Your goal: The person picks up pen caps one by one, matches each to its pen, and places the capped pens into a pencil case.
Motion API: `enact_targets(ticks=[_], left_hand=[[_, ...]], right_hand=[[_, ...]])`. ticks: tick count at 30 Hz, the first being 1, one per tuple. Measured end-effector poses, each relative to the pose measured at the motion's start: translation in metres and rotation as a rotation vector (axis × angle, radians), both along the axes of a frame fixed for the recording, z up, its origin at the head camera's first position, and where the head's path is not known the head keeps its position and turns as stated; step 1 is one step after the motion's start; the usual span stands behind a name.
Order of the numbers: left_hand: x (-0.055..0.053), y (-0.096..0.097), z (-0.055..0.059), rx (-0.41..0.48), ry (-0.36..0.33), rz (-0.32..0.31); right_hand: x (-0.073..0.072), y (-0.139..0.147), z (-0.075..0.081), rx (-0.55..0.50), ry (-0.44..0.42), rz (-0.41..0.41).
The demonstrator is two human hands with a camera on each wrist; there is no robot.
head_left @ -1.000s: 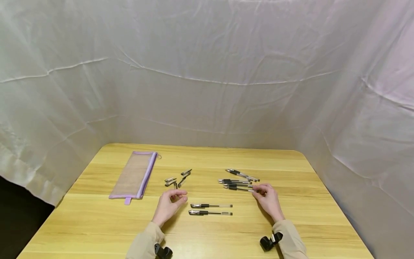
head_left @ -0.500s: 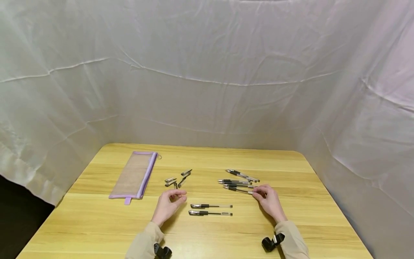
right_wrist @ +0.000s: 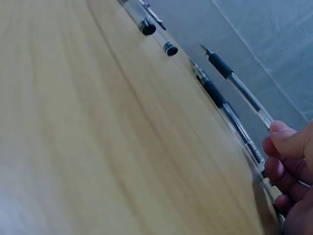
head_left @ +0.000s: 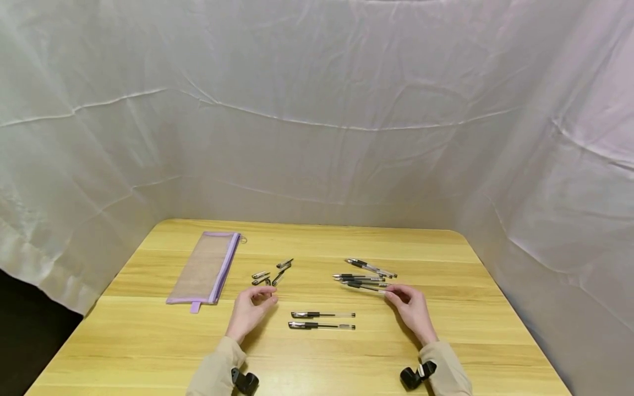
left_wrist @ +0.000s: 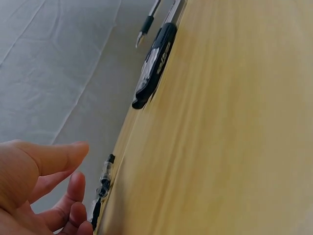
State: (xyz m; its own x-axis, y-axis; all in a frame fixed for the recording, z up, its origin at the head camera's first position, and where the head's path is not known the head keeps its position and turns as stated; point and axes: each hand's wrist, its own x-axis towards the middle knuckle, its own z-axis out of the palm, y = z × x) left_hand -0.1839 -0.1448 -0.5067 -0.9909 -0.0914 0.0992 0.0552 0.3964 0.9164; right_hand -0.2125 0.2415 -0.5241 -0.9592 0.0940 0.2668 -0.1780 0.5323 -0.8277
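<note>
My right hand (head_left: 413, 312) pinches the back end of an uncapped gel pen (right_wrist: 222, 67) between thumb and fingers. In the right wrist view that pen is raised off the table, its tip pointing left; another uncapped pen (right_wrist: 212, 91) lies below it. Several more uncapped pens (head_left: 364, 278) are grouped just beyond. My left hand (head_left: 249, 314) hovers beside several loose black pen caps (head_left: 260, 278), fingers loosely bent, with nothing seen between thumb and fingers. Two capped gel pens, a nearer one (head_left: 322, 326) and a farther one (head_left: 322, 315), lie side by side between the hands.
A purple-edged mesh zip pouch (head_left: 203, 269) lies flat at the left of the wooden table (head_left: 317, 366). Pale curtains (head_left: 317, 165) hang around the far side and both sides of the table.
The right hand has drawn the pen slightly nearer and away from the other pens, lifting it. The left hand has shifted a little left and nearer.
</note>
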Motion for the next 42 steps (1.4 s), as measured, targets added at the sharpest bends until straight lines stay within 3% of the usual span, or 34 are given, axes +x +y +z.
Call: enact_targets(ticks=[7,11,20,28,37,42], left_hand=[[-0.004,-0.01,0.001,-0.054,0.042,0.067],[-0.005,-0.014,0.001,-0.069,0.046,0.071],[-0.006,-0.013,-0.002,-0.236,0.088,-0.028],[-0.003,-0.011,-0.001,-0.307,0.108,-0.088],[-0.003,-0.012,-0.001,-0.327,0.101,-0.101],[-0.004,-0.013,-0.003,-0.286,0.118,-0.076]], right_hand=[[0.003,-0.006,0.002,-0.112,-0.021,0.042],[0.003,-0.009,0.002,-0.137,-0.005,0.052],[0.004,-0.011,0.003,-0.142,-0.043,0.053],[0.004,-0.012,0.005,-0.132,-0.068,0.045],[0.004,-0.012,0.005,-0.136,-0.094,0.03],[0.005,-0.011,0.004,-0.172,-0.082,0.043]])
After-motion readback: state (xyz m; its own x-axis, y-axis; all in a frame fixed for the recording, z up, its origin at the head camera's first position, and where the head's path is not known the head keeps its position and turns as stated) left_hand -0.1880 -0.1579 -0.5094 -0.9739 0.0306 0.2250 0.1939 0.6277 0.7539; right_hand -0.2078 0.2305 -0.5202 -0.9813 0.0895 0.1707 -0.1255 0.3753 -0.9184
